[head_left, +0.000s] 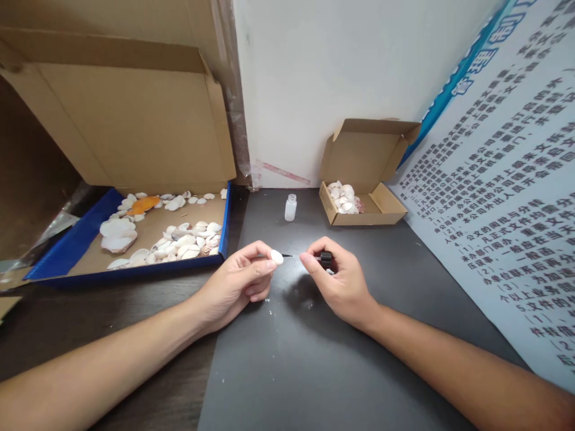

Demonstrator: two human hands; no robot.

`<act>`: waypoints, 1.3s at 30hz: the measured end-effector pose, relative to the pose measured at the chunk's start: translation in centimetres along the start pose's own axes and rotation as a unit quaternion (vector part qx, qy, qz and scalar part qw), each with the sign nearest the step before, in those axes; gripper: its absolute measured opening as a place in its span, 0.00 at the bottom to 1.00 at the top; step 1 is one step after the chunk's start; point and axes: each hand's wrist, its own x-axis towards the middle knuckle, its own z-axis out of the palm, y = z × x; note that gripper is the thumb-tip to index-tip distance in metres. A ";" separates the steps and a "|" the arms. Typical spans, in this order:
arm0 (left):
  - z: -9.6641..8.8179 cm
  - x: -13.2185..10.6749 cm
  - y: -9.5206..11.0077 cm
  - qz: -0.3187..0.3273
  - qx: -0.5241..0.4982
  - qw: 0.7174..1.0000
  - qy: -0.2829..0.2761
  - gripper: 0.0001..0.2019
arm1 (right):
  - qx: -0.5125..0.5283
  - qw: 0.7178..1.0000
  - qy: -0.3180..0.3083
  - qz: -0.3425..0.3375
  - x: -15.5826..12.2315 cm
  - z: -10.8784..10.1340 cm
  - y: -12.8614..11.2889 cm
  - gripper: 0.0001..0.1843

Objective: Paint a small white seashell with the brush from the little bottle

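Observation:
My left hand (pixel 245 272) pinches a small white shell (pixel 277 257) between thumb and fingertips. My right hand (pixel 336 276) is closed round a black brush cap (pixel 326 259), its thin stem and dark tip (pixel 286 256) pointing left at the shell. Tip and shell look very close; whether they touch I cannot tell. Beyond both hands, an uncapped small bottle (pixel 290 209) with whitish contents stands upright on the dark grey mat (pixel 269 371).
At left, an open blue-edged cardboard box (pixel 153 236) has many shells (pixel 193 242) and an orange shell (pixel 142 205) inside. A smaller open box (pixel 366 219) with white shells (pixel 344 197) stands back right. A white wall (pixel 323 66) rises behind, and a printed sheet (pixel 507 197) slants along the right.

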 end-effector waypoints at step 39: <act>0.4 0.1 -0.1 -0.018 0.050 0.998 0.015 0.12 | 0.009 1.000 -0.020 0.008 0.0 0.1 0.1 0.11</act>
